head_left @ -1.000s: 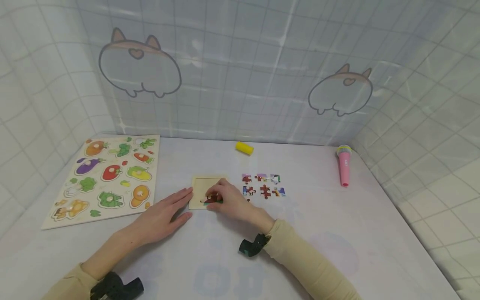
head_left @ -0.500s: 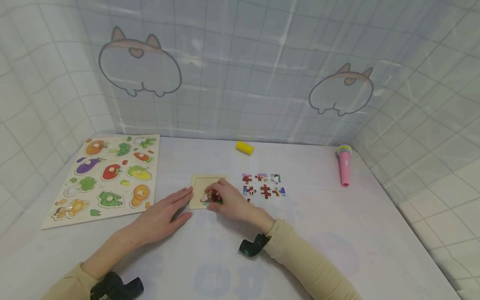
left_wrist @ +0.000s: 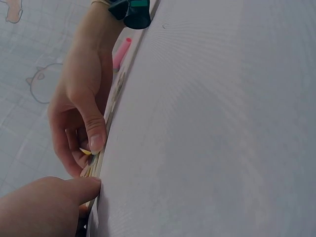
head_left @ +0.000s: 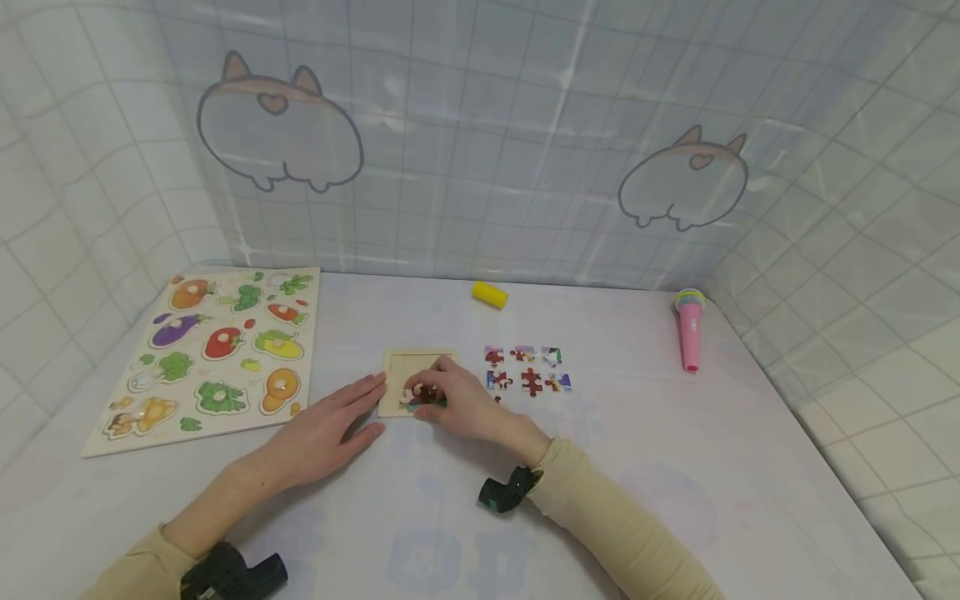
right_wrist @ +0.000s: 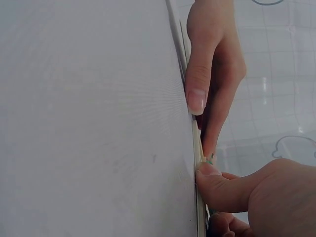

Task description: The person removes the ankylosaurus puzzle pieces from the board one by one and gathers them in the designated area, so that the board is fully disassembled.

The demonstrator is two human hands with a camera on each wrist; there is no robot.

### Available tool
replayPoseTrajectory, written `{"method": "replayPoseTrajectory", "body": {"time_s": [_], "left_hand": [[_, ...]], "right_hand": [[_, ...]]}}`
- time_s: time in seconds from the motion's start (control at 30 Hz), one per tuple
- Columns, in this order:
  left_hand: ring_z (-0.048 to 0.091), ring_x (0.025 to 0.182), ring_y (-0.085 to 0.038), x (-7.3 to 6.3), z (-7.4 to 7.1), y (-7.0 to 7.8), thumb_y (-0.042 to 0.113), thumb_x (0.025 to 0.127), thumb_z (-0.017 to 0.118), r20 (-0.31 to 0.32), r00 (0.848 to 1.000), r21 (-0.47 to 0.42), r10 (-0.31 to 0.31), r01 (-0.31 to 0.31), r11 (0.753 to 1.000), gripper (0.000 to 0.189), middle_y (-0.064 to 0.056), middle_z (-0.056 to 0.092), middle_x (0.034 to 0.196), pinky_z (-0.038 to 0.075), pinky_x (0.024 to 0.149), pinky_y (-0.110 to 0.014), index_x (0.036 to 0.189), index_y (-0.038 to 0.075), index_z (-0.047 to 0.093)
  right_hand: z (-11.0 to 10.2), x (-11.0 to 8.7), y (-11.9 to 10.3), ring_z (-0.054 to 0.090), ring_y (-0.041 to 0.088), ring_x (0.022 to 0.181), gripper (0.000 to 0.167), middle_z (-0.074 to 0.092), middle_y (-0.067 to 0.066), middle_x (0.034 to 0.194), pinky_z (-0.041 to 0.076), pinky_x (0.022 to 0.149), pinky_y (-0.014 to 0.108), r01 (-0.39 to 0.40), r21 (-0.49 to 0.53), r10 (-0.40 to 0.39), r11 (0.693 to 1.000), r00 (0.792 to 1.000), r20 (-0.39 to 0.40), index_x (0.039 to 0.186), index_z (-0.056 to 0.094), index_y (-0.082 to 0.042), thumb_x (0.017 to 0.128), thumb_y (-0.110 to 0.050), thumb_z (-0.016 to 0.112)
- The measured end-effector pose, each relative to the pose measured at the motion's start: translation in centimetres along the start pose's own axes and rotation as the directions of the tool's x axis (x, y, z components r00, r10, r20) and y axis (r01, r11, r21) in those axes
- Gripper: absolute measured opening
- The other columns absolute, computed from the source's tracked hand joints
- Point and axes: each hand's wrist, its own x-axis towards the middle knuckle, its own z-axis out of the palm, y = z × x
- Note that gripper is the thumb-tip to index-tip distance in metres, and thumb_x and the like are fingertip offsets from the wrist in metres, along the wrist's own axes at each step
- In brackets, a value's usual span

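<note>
A small square wooden puzzle tray [head_left: 399,363] lies mid-table. Inside its lower part are brown, pink and green jigsaw pieces [head_left: 410,395]. My right hand [head_left: 467,405] bends over them from the right, thumb and fingertips pinching a jigsaw piece that they mostly cover. The straight fingers of my left hand [head_left: 330,433] rest against the tray's left edge, thumb spread toward me. In the right wrist view my right thumb [right_wrist: 210,180] lies at the tray's near edge. To the right of the tray several loose jigsaw pieces [head_left: 532,382] lie in rows, partly hidden by my right hand.
On the left lies a large vegetable peg board [head_left: 251,379]. A yellow cylinder [head_left: 490,294] lies behind the tray, and a pink toy microphone [head_left: 690,333] lies at the far right. Tile-patterned cloth walls [head_left: 480,200] close off the back and sides.
The right fingertips have shifted slightly over the tray, and more of the picture shows to their left. The left hand and the loose pieces stay in place.
</note>
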Motion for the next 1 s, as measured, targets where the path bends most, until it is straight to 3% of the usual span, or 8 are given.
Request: {"method": "replayPoseTrajectory", "body": {"time_s": [0.7,1.0], "left_hand": [[0.039,0.145,-0.033,0.1,-0.1,0.0,0.036,0.100,0.060,0.006,1.000,-0.003,-0.001,0.001,1.000,0.061,-0.011,0.037,0.160,0.039,0.113,-0.052,0.150,0.004,0.044],[0.040,0.144,-0.034,0.0,-0.2,0.1,0.036,0.100,0.060,-0.002,1.000,0.000,0.004,-0.004,1.000,0.062,-0.012,0.039,0.159,0.040,0.112,-0.052,0.149,0.003,0.045]], "right_hand": [[-0.9,-0.2,-0.5,0.052,0.013,0.086,0.030,0.059,0.003,0.105,0.042,0.073,0.019,0.037,-0.026,-0.036,0.999,0.999,0.034,0.122,0.070,-0.008,0.094,-0.019,0.071],[-2.5,-0.5,-0.5,0.056,0.012,0.085,0.029,0.061,0.002,0.102,0.047,0.073,0.019,0.008,-0.012,-0.008,1.000,0.999,0.031,0.118,0.071,-0.007,0.092,-0.019,0.074]]}}
